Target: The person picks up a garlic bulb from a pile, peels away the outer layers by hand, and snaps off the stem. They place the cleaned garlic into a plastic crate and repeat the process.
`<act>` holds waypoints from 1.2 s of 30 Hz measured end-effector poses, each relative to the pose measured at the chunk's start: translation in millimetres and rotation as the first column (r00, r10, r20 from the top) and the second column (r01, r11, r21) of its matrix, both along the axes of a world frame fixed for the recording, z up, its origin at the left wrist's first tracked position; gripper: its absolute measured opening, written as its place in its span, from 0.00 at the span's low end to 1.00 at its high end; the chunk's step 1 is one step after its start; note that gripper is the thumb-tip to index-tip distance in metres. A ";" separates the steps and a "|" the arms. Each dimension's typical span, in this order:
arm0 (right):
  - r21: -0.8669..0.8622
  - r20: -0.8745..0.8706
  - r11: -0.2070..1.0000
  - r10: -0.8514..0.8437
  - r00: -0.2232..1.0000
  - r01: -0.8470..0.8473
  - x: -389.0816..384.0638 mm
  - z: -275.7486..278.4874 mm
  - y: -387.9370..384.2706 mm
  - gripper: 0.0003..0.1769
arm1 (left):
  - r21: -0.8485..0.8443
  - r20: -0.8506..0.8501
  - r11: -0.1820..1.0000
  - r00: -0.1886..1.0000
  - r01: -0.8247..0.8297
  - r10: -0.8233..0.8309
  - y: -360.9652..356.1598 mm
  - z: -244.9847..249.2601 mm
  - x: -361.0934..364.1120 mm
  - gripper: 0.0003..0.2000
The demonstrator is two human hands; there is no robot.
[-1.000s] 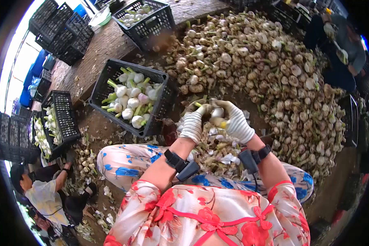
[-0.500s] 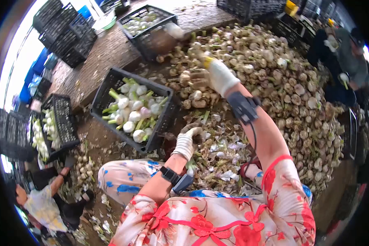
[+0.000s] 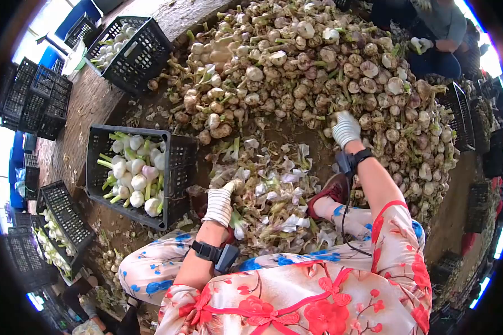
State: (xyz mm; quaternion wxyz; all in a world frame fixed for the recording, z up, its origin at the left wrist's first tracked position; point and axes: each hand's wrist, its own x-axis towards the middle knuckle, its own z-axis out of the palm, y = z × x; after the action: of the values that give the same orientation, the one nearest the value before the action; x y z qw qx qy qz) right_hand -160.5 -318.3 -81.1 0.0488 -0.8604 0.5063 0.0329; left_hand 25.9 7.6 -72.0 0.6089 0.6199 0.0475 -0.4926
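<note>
Right hand (image 3: pixel 345 131) at garlic heap's (image 3: pixel 302 86) near edge, fingers curled; fingertips hidden, cannot tell whether bulb held. Left hand (image 3: pixel 220 204) apart from heap, near side, loosely curled beside skin scraps (image 3: pixel 289 178); hold unclear. Trimmed garlic bulbs (image 3: pixel 138 182) in black crate (image 3: pixel 178 173), left of heap. Heap bulbs likely light, firm, papery skins slippery; best gripped round widest part.

The floor (image 3: pixel 296 134) carries heaped garlic (image 3: pixel 304 75), peelings (image 3: pixel 274 187) — a crate (image 3: pixel 179 178).
</note>
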 end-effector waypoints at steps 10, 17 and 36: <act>-0.029 -0.237 0.999 -0.042 0.971 0.037 8.3 -28.5 -38.0 0.38 | -0.076 -0.173 0.997 0.985 0.004 -0.018 -17.8 -18.0 -12.7 0.20; -0.069 -0.019 0.993 0.095 0.995 -0.096 -31.4 -54.6 5.6 0.31 | 0.029 -0.106 0.998 0.993 0.052 -0.048 -25.7 -36.2 -21.6 0.17; 0.929 0.147 0.131 0.726 0.672 -0.345 -12.9 -121.5 228.4 0.37 | 0.591 0.102 0.198 0.171 0.782 -0.980 3.0 -131.0 -67.9 0.33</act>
State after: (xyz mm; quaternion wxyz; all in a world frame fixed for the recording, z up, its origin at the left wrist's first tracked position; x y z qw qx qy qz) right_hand -173.4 -89.9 -202.7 0.4073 -0.7823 0.0460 0.4691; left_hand -42.0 10.6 -203.0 0.0361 0.7287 -0.3786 -0.5695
